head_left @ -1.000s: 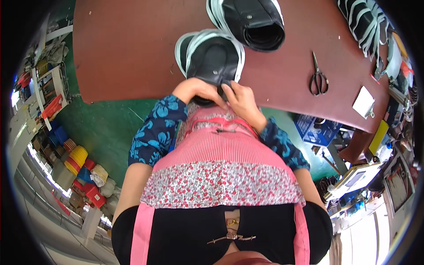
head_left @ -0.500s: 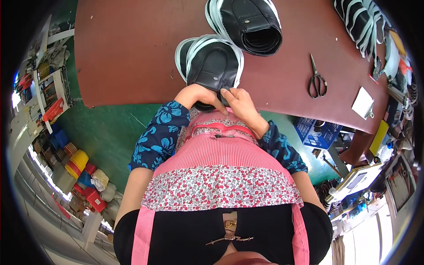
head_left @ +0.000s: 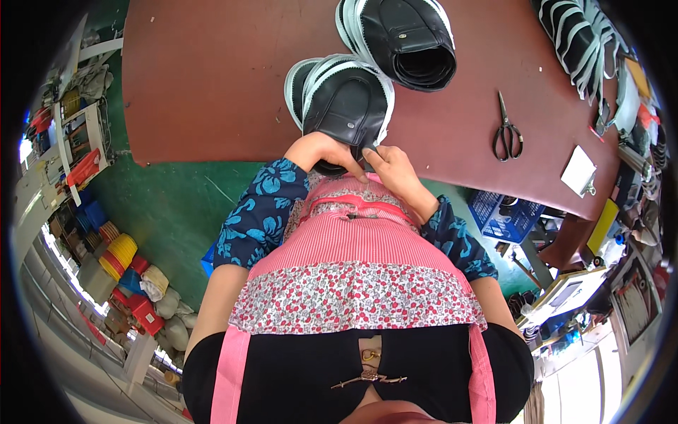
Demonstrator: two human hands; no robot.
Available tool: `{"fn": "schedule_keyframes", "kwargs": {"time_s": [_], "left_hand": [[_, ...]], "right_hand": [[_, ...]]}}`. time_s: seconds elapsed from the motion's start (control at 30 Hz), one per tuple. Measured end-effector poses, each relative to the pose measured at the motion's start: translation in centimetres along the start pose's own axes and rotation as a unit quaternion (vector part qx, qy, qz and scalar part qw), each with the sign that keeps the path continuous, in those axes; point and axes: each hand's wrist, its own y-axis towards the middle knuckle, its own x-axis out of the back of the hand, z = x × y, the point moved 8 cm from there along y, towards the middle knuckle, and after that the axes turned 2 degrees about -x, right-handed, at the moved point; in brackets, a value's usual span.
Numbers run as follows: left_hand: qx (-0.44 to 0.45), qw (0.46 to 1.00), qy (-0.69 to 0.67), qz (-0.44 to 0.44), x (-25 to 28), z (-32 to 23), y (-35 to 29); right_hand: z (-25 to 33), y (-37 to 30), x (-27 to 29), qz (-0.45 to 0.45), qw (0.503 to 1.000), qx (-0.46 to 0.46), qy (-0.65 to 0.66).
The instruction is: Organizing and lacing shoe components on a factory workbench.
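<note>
A nested stack of black leather shoe uppers (head_left: 346,109) with white zigzag-cut edges lies at the table's near edge, its open end toward me. My left hand (head_left: 322,150) is closed on the left side of that end, thumb side partly hidden in the black leather. My right hand (head_left: 395,171) pinches the right side of the same end, thumb on top and fingers curled under. Just beyond, to the right, a second stack of black uppers (head_left: 406,28) rests on its side, showing a rolled round opening.
The brown-red table (head_left: 212,92) spans the far side. Black-handled scissors (head_left: 507,134) and a white clipboard (head_left: 579,171) lie on its right. More white-edged uppers (head_left: 575,46) are piled at the far right. A blue plastic crate (head_left: 505,214) stands below the table edge.
My right hand has shifted slightly right and down along the leather edge. The left hand keeps its hold, and the whole view has moved a little.
</note>
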Motion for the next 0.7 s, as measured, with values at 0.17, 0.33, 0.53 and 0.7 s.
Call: {"fn": "schedule_keyframes", "kwargs": {"time_s": [0.17,0.33,0.53,0.7], "left_hand": [[-0.001,0.999,-0.026,0.040,-0.8,0.9,1.2],[-0.037,0.992,0.027,-0.120,1.1,-0.6,-0.4],[0.059,0.998,0.026,-0.010,-0.7,1.5,1.6],[0.014,0.995,-0.007,-0.094,-0.5,2.9,0.4]], "right_hand": [[-1.5,1.0,-1.5,0.001,0.999,0.027,0.029],[1.1,1.6,3.7,-0.103,0.991,0.076,0.024],[-5.4,9.0,5.7,-0.319,0.936,0.019,-0.150],[2.2,2.1,6.9,-0.385,0.918,0.088,0.043]]}}
